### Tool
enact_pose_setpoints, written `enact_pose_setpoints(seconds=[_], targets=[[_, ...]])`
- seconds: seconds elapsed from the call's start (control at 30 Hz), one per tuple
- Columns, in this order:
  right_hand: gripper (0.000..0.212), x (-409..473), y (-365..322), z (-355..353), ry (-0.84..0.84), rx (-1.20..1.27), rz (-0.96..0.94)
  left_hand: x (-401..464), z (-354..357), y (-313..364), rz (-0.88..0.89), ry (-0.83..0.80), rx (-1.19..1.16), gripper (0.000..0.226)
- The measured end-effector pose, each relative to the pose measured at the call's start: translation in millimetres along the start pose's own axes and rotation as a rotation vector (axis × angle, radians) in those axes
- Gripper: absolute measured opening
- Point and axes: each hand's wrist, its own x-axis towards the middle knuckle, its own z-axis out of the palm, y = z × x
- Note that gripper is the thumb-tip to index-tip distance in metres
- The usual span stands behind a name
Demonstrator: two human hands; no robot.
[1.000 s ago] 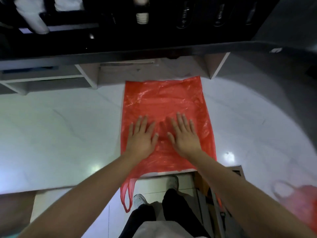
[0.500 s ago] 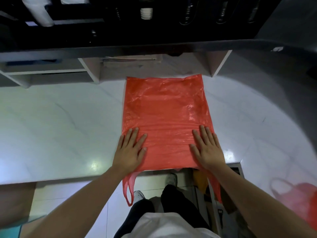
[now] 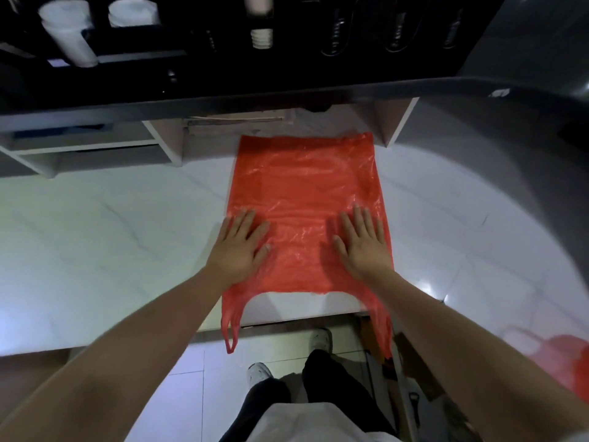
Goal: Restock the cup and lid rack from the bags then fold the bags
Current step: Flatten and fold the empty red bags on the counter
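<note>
Red bag lies flat on the tabletop, handles hanging off its near edge. Left hand and right hand press it, fingers spread; slick plastic could slide or re-wrinkle.

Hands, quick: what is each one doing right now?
Left hand: open, fingers straight, pressing flat on the thin red plastic bag.
Right hand: open, pressing flat on the same bag.
</note>
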Motion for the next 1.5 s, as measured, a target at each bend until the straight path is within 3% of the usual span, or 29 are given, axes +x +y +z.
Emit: enact_pose_setpoints(seconds=[0.17,0.5,0.73,0.83,0.93,1.0,1.13,1.23,1.3,1.43,1.5], targets=[[0.066,-12,-42,19,-0.057,0.004,-0.143,-15,10,37,-0.075,0.021,-0.038,0.062],[0.067,-71,28,30,-0.013,-0.087,-0.072,-74,44,24,-0.148,0.018,-0.066,0.059],[0.068,-73,36,14,-0.057,-0.027,0.041,-26,10,7,-0.034,-0.173,0.025,0.059],[0.051,-76,11,4,0.036,0.051,0.065,9,-24,7,-0.008,-0.107,0.067,0.050],[0.029,-81,-27,0,0.138,0.124,-0.071,16,-38,28,0.019,-0.052,0.109,0.049],[0.028,-84,-53,-3,0.109,0.193,-0.110,3,-28,48,0.042,-0.063,0.098,0.051],[0.041,-81,-78,-7,-0.048,0.206,-0.021,-38,7,65,-0.138,-0.123,-0.036,0.058],[0.024,-70,-79,-10,-0.027,0.168,-0.081,-66,30,55,-0.252,-0.175,-0.095,0.066],[0.019,-56,-80,-13,-0.032,0.131,-0.153,-85,38,44,-0.190,-0.162,-0.067,0.068],[0.049,-31,-85,-6,-0.082,-0.048,-0.345,-109,39,15,0.045,-0.136,0.017,0.066],[0.053,-27,-81,3,-0.123,-0.098,-0.387,-111,35,-3,0.137,-0.161,0.061,0.065]])
